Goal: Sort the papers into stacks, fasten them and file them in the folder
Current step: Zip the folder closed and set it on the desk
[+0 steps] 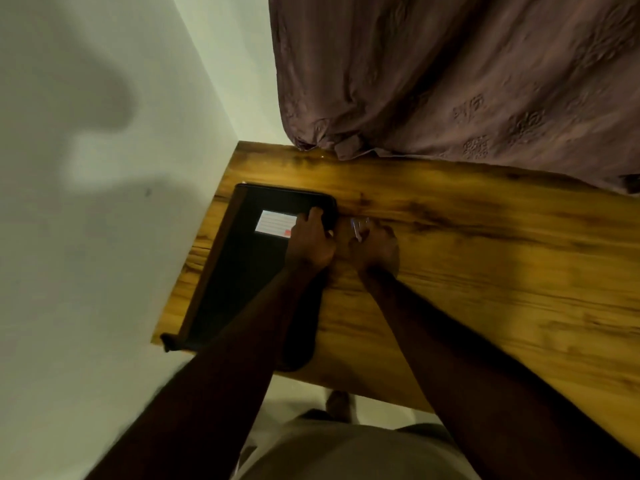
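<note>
The black folder (242,271) lies closed along the left end of the bench (485,254). Its long left side runs just inside the bench's left edge and its near end reaches the front edge. A white label (275,223) with red marks faces up on the cover, towards the far end. No loose papers show anywhere on the bench, so by my reading the sheets are either already inside or out of view.

The left hand (310,242) sits at the folder's right edge, close to its far right corner. One finger lies along the top of the cover and the others curl over the rim. That grip suits either pinning the folder flat or getting under the cover to lift it; I judge the second more likely, since that is the edge that opens.

The right hand (375,245) rests on bare wood just beside that same edge, its fingers curled round a small shiny piece (358,228). The piece is too blurred to name, though a clip or fastener would fit the task. Holding it beside the opening edge would keep it ready for use.

A brown curtain (450,81) hangs over the far edge, and a pale wall (86,168) meets the left end
</note>
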`<act>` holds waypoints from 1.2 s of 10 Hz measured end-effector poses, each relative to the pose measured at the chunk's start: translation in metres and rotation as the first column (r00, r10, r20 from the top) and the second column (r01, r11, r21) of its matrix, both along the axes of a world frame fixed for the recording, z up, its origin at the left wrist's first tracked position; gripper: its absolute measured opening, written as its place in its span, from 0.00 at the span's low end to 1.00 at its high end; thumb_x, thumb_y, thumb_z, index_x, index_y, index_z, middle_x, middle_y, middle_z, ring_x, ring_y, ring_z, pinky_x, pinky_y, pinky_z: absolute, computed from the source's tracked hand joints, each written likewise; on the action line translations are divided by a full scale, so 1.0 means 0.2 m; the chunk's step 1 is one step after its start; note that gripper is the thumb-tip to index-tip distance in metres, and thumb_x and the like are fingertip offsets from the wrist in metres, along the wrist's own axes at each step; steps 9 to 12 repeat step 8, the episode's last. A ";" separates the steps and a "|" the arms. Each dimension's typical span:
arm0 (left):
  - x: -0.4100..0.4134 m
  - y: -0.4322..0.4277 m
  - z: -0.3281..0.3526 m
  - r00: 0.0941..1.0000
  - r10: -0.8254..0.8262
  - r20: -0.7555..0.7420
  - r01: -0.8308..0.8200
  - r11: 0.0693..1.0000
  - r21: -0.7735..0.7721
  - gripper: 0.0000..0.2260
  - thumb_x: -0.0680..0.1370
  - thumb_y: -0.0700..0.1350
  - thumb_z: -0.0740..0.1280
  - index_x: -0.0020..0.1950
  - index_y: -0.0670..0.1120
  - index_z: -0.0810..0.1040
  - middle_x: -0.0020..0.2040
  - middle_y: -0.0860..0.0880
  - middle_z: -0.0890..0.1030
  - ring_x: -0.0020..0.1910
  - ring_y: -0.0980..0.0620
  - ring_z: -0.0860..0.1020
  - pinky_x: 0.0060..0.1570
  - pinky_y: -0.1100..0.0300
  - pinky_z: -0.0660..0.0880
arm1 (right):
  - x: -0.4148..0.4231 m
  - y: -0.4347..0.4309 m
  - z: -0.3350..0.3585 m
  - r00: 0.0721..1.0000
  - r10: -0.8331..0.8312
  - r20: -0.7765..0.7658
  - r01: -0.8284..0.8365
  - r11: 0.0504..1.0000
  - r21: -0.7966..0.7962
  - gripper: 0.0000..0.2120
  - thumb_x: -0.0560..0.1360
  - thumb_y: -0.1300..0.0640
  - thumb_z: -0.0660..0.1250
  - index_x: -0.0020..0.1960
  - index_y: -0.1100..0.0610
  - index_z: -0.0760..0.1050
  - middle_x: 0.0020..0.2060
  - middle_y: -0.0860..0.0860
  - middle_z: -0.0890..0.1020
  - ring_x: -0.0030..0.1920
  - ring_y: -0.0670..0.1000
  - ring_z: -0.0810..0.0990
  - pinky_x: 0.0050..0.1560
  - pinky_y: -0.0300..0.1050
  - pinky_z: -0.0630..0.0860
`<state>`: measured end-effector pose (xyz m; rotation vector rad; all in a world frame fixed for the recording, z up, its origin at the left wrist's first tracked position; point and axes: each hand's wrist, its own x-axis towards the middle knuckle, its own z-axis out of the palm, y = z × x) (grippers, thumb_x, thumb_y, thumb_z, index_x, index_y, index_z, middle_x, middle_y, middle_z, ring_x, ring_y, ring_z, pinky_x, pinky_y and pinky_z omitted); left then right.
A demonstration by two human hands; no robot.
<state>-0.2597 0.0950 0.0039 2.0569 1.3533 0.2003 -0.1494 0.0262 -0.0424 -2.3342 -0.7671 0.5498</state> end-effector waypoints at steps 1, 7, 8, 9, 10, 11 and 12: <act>-0.03 0.02 -0.01 1.000 -0.009 -0.002 0.009 1.000 -0.014 0.24 0.80 0.44 0.68 0.75 0.44 0.66 0.69 0.38 0.70 0.65 0.38 0.74 0.62 0.48 0.73 | -0.02 0.03 -0.03 1.000 0.023 0.020 -0.023 0.999 -0.026 0.19 0.75 0.53 0.67 0.65 0.51 0.75 0.58 0.57 0.76 0.56 0.61 0.79 0.51 0.53 0.80; -0.09 0.03 -0.01 0.999 0.008 0.042 -0.007 0.999 -0.040 0.23 0.80 0.43 0.67 0.75 0.45 0.66 0.71 0.39 0.69 0.69 0.38 0.71 0.67 0.44 0.73 | -0.06 0.01 -0.10 0.979 0.147 0.142 -0.136 0.987 -0.079 0.18 0.76 0.44 0.66 0.61 0.52 0.75 0.57 0.54 0.77 0.57 0.55 0.74 0.50 0.43 0.69; -0.04 0.02 0.03 0.998 0.012 0.055 -0.014 0.999 0.029 0.22 0.80 0.43 0.67 0.74 0.45 0.67 0.70 0.39 0.70 0.67 0.39 0.73 0.64 0.47 0.73 | -0.02 -0.09 -0.05 0.937 0.161 0.310 -0.124 0.983 -0.133 0.20 0.80 0.44 0.59 0.68 0.52 0.73 0.64 0.56 0.75 0.67 0.59 0.70 0.60 0.50 0.69; -0.04 0.02 0.03 0.998 0.012 0.055 -0.014 0.999 0.029 0.22 0.80 0.43 0.67 0.74 0.45 0.67 0.70 0.39 0.70 0.67 0.39 0.73 0.64 0.47 0.73 | -0.02 -0.09 -0.05 0.937 0.161 0.310 -0.124 0.983 -0.133 0.20 0.80 0.44 0.59 0.68 0.52 0.73 0.64 0.56 0.75 0.67 0.59 0.70 0.60 0.50 0.69; -0.04 0.02 0.03 0.998 0.012 0.055 -0.014 0.999 0.029 0.22 0.80 0.43 0.67 0.74 0.45 0.67 0.70 0.39 0.70 0.67 0.39 0.73 0.64 0.47 0.73 | -0.02 -0.09 -0.05 0.937 0.161 0.310 -0.124 0.983 -0.133 0.20 0.80 0.44 0.59 0.68 0.52 0.73 0.64 0.56 0.75 0.67 0.59 0.70 0.60 0.50 0.69; -0.04 0.02 0.03 0.998 0.012 0.055 -0.014 0.999 0.029 0.22 0.80 0.43 0.67 0.74 0.45 0.67 0.70 0.39 0.70 0.67 0.39 0.73 0.64 0.47 0.73 | -0.02 -0.09 -0.05 0.937 0.161 0.310 -0.124 0.983 -0.133 0.20 0.80 0.44 0.59 0.68 0.52 0.73 0.64 0.56 0.75 0.67 0.59 0.70 0.60 0.50 0.69; -0.04 0.02 0.03 0.998 0.012 0.055 -0.014 0.999 0.029 0.22 0.80 0.43 0.67 0.74 0.45 0.67 0.70 0.39 0.70 0.67 0.39 0.73 0.64 0.47 0.73 | -0.02 -0.09 -0.05 0.937 0.161 0.310 -0.124 0.983 -0.133 0.20 0.80 0.44 0.59 0.68 0.52 0.73 0.64 0.56 0.75 0.67 0.59 0.70 0.60 0.50 0.69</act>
